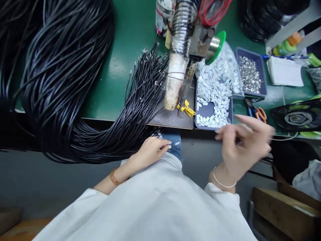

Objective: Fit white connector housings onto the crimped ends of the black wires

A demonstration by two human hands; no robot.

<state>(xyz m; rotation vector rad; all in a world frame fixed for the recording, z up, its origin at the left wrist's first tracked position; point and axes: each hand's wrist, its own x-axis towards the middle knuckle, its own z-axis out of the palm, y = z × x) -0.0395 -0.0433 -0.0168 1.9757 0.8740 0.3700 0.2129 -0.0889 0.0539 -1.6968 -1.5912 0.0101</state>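
My left hand (152,150) is closed in a pinch on a thin cable end (176,144) with a white tip, held low over my lap in front of the bench edge. My right hand (242,144) is lifted just off the bench edge, at the near right corner of a blue-grey tray (231,112) of small white pieces (213,83). Motion blurs its fingers, which look apart and bent, and no object shows clearly between them. Black cables (147,77) with stripped ends lie in a bundle left of the tray.
A soldering fixture (192,68) with a wrapped tube (175,67) and a solder spool (217,47) hangs over the bench. Yellow clips (187,108) lie beneath it. Further right are a tray of metal parts (250,73), pliers (250,108) and a black fan (298,117). Large cable coils (67,67) fill the left.
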